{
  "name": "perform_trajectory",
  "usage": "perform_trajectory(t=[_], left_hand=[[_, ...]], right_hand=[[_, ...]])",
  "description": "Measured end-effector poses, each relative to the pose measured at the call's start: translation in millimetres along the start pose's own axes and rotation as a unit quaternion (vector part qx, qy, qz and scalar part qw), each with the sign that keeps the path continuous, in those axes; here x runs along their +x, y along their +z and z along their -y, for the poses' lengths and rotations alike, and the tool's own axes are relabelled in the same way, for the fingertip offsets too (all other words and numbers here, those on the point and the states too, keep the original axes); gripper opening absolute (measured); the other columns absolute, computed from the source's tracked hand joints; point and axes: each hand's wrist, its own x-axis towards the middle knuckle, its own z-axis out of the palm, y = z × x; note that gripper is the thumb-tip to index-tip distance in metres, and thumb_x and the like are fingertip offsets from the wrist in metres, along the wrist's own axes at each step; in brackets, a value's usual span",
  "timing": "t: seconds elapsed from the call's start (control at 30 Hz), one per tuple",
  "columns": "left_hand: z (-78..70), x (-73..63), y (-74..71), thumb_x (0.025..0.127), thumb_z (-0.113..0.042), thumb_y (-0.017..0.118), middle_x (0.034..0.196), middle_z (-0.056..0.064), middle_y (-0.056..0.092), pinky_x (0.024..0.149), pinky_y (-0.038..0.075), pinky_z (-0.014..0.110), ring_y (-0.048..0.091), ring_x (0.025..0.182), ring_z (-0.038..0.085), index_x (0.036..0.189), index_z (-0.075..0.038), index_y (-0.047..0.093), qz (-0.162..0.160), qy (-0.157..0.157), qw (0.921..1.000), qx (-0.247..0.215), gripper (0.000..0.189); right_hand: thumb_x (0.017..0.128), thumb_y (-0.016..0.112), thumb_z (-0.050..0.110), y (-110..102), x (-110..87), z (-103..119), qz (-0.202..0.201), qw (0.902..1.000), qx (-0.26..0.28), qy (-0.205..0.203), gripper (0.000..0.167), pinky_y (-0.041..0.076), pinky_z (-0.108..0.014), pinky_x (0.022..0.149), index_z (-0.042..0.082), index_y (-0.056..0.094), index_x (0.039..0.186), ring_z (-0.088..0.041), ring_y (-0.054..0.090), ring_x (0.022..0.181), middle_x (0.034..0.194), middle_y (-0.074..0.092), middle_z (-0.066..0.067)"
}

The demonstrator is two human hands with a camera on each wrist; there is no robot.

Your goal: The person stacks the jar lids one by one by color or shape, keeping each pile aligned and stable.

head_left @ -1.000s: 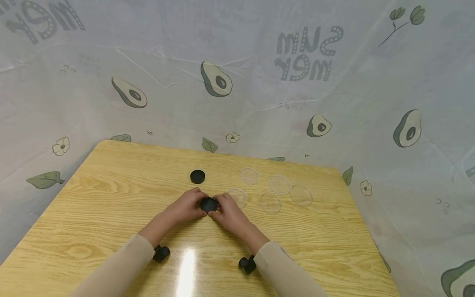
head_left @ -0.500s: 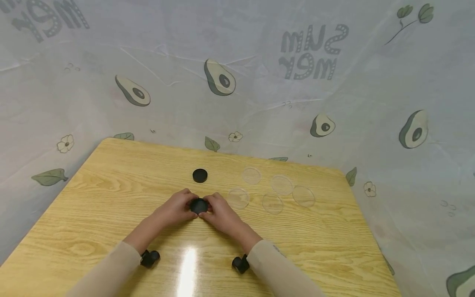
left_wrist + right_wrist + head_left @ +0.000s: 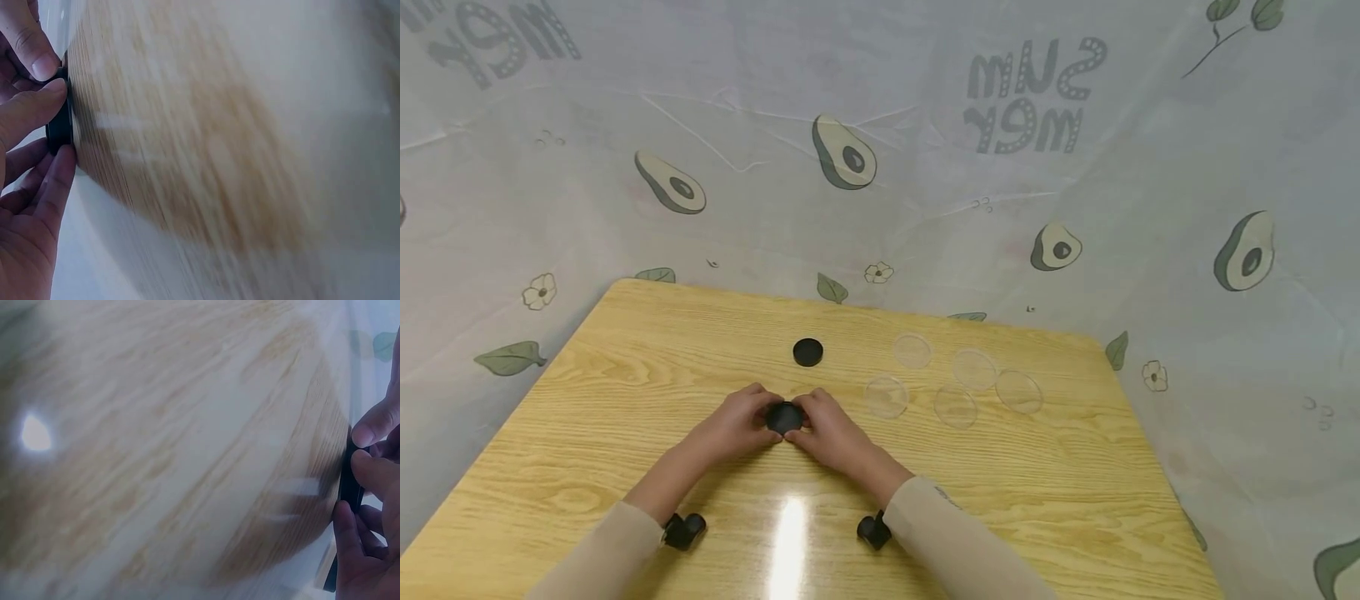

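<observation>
In the head view, both hands hold a black round disc (image 3: 785, 417) by its rim, low over the middle of the table. My left hand (image 3: 739, 425) pinches it from the left, and my right hand (image 3: 831, 430) from the right, the thumbs meeting at its near edge. Seen side-on in the left wrist view, the disc (image 3: 59, 125) stands out as a short, thick black puck between thumb and fingers. A second black disc (image 3: 808, 352) lies flat a little beyond the hands.
Several clear round discs (image 3: 956, 406) lie spread to the right of the hands on the wooden table (image 3: 1060, 467). A pale cloth (image 3: 925, 217) with avocado prints hangs along the far edge and the sides. Black wrist cameras (image 3: 684, 531) sit on both wrists.
Both hands have drawn the held black disc leftward and slightly nearer, keeping their grip throughout. The head view has shifted slightly. The other discs keep their places on the table.
</observation>
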Motion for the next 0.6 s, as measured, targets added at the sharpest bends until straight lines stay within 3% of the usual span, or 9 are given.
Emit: perform_trajectory(t=[0.6], left_hand=[[5.3,-10.2,-9.2,0.086,-0.01,0.086,0.104,0.012,0.063,0.083,0.061,0.036,0.07,0.095,0.025,0.124,0.009,0.067,0.001,0.002,1.0,0.0,0.047]], right_hand=[[0.1,0.073,0.027,6.2,6.2,8.3,0.01,0.9999,-0.006,0.008,0.047,0.051,-0.019,0.088,0.004,0.061,0.14,-0.008,0.058,0.098,0.12,0.06,-0.008]])
